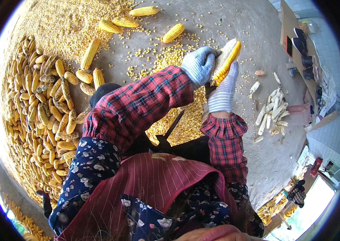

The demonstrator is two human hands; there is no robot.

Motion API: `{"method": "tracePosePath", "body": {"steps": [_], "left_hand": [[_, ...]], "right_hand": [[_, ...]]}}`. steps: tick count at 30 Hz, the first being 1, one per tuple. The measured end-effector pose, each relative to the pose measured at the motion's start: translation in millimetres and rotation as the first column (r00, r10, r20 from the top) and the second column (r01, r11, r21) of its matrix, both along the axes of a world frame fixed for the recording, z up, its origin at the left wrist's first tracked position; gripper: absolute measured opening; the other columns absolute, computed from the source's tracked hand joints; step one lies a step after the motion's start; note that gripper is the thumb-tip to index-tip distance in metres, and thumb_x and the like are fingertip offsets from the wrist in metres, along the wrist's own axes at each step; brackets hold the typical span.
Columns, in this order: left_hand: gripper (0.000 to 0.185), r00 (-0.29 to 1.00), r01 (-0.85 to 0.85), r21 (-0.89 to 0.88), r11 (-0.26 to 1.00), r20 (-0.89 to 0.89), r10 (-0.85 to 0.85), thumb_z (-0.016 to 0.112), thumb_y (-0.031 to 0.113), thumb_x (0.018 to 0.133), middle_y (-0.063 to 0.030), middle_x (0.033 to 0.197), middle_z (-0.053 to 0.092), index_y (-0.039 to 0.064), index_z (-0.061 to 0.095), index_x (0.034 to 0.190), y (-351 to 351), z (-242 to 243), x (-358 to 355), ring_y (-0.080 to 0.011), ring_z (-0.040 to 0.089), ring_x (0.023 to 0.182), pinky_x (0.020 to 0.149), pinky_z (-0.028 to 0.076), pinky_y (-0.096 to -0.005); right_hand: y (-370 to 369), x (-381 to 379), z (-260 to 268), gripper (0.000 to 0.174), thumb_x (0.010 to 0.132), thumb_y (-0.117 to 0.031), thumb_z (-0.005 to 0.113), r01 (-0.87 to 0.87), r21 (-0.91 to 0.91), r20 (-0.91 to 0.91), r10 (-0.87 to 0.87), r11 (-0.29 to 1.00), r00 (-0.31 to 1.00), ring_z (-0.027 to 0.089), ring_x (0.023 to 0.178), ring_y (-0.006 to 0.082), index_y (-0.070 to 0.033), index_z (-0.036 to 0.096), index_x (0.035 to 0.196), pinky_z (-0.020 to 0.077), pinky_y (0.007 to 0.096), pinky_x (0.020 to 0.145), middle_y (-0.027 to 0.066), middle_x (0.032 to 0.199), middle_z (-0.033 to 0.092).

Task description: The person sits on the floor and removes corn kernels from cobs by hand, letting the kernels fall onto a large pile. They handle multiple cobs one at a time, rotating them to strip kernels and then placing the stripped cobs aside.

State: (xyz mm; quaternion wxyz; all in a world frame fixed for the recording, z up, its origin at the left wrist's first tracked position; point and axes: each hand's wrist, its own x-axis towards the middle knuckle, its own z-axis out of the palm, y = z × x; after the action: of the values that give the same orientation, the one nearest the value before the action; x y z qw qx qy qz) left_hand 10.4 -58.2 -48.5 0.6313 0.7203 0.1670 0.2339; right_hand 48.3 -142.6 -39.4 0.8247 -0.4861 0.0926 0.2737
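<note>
A partly shelled corn cob is held between my gloved hands, tilted, with yellow kernels along its right and lower sides and a bare pale face. My left hand, in a light knitted glove, has its curled fingers and thumb against the cob's left side. My right hand, in a similar glove, grips the cob from below and the right; part of its palm and fingers is hidden. Loose corn kernels lie heaped on the floor below my hands. A dark pointed bar stands out over them near my lap.
A large pile of unshelled corn cobs lies at the left, and spread kernels at the upper left. Several cobs lie ahead. Stripped cobs are heaped right, beside a reddish plastic object. Another person is far off, lower right.
</note>
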Motion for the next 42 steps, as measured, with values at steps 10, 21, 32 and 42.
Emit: {"method": "tracePosePath", "body": {"steps": [10, 21, 32, 42], "left_hand": [[0.046, 0.979, 0.183, -0.481, 0.858, 0.013, -0.202, 0.066, 0.029, 0.074, -0.0099, 0.089, 0.06, -0.005, 0.052, 0.102, 5, 12, 9, -0.0162, 0.057, 0.079, 0.071, 0.047, -0.0279], [0.036, 0.778, 0.54, -0.214, 0.814, -0.243, -0.58, 0.057, 0.028, 0.078, -0.0037, 0.08, 0.061, 0.002, 0.055, 0.103, 0, 6, 1, -0.0104, 0.055, 0.071, 0.066, 0.045, -0.0259], [0.021, 0.883, 0.329, -0.314, 0.89, -0.23, -0.408, 0.044, 0.006, 0.08, -0.0058, 0.083, 0.061, 0.002, 0.057, 0.095, -4, 8, -8, -0.0116, 0.056, 0.077, 0.073, 0.046, -0.026], [0.076, 0.989, 0.104, -0.251, 0.962, -0.078, -0.128, 0.072, 0.031, 0.065, -0.0189, 0.115, 0.048, -0.005, 0.035, 0.121, -9, 25, 1, -0.0219, 0.048, 0.107, 0.09, 0.04, -0.0316]], "right_hand": [[-13, 28, 16, 0.05, 0.084, -0.044, 0.045, -0.057, -0.26, 0.3, 0.136, 0.964, 0.944, 0.055, 0.082, 0.0153, -0.003, 0.045, 0.114, 0.0457, 0.027, 0.071, 0.0055, 0.095, 0.053], [-14, 25, 24, 0.046, 0.081, -0.042, 0.054, -0.067, -0.277, 0.357, 0.167, 0.958, 0.919, 0.053, 0.074, 0.0126, -0.001, 0.049, 0.102, 0.0446, 0.0266, 0.065, 0.0042, 0.084, 0.052], [-12, 18, 28, 0.052, 0.08, -0.05, 0.051, -0.114, -0.199, 0.122, 0.14, 0.973, 0.983, 0.055, 0.072, 0.0154, -0.006, 0.048, 0.106, 0.0469, 0.0282, 0.064, 0.0045, 0.083, 0.054], [2, 5, 16, 0.059, 0.082, -0.053, 0.044, -0.118, 0.08, 0.053, 0.114, 0.99, 0.992, 0.056, 0.089, 0.02, -0.006, 0.043, 0.116, 0.0458, 0.0335, 0.079, 0.0084, 0.101, 0.054]]}}
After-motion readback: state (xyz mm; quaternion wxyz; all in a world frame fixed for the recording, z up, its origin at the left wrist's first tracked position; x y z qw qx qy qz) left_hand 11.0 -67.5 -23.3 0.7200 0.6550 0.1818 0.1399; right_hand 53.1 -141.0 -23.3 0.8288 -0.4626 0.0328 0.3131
